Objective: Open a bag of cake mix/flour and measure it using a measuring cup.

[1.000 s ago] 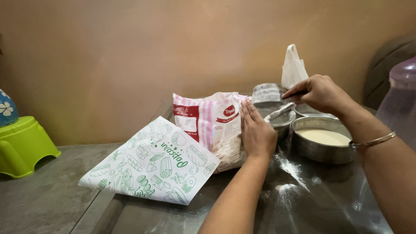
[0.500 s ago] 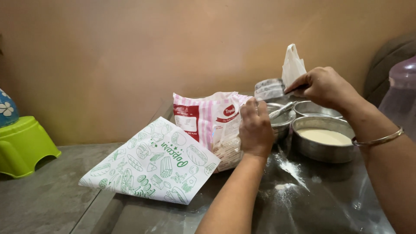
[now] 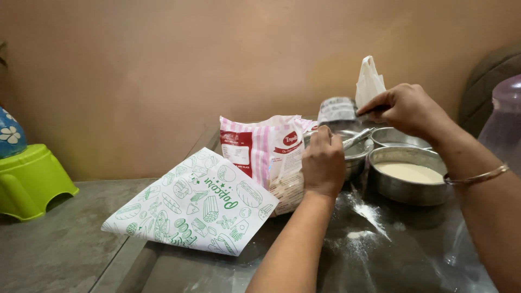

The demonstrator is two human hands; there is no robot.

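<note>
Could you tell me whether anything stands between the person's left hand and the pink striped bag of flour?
Nothing visible does. The left hand already rests against the right side of the pink striped bag, fingers at its open top edge. The right hand is apart, over the steel bowls behind.

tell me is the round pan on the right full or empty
Partly full: the pan holds a pale creamy batter sitting a little below its rim.

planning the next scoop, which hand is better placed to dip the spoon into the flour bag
Probably the right hand: it already holds the spoon above the bowls, while the left hand steadies the pink striped flour bag.
</note>
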